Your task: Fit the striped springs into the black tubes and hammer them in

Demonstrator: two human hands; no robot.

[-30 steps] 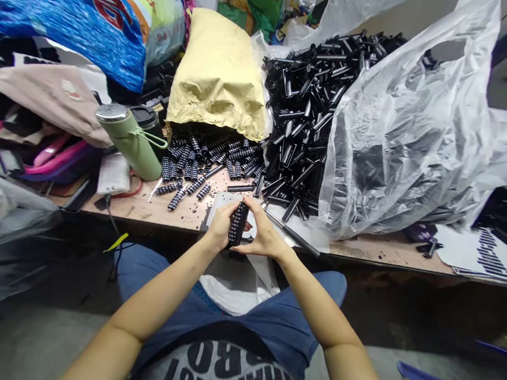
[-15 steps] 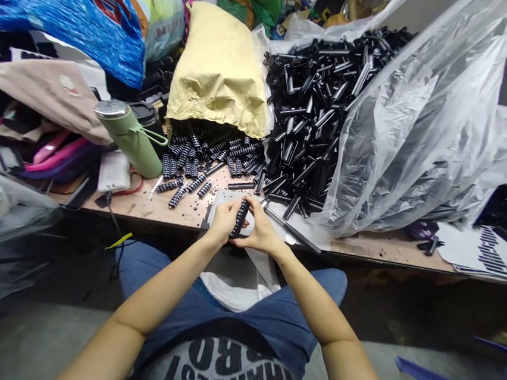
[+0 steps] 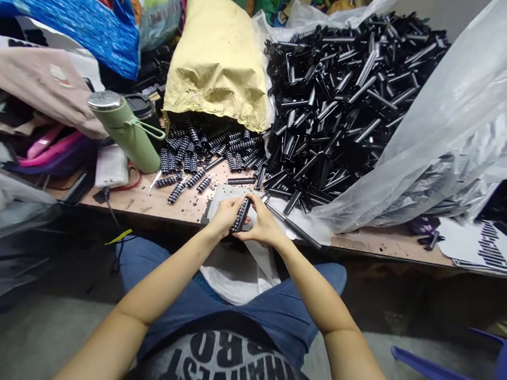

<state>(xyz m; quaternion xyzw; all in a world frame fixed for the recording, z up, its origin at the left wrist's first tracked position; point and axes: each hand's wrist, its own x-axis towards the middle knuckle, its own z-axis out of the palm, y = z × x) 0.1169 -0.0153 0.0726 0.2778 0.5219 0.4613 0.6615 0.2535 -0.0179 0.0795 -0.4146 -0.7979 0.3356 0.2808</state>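
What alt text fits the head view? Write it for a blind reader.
Both hands, left hand and right hand, grip a black studded strip at the table edge. Behind lie a yellow bag, black tubes and a green flask.

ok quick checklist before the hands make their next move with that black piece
1. Grip: left hand and right hand both pinch the black piece - ok.
2. Piece position: held over the table's front edge, above the grey plate - ok.
3. Stock: ridged pieces spill from the yellow bag; tube pile sits beside them - ok.
4. Clutter: green bottle lies tilted, apart from the hands - ok.
5. Whether the piece's parts are fully seated - cannot tell.
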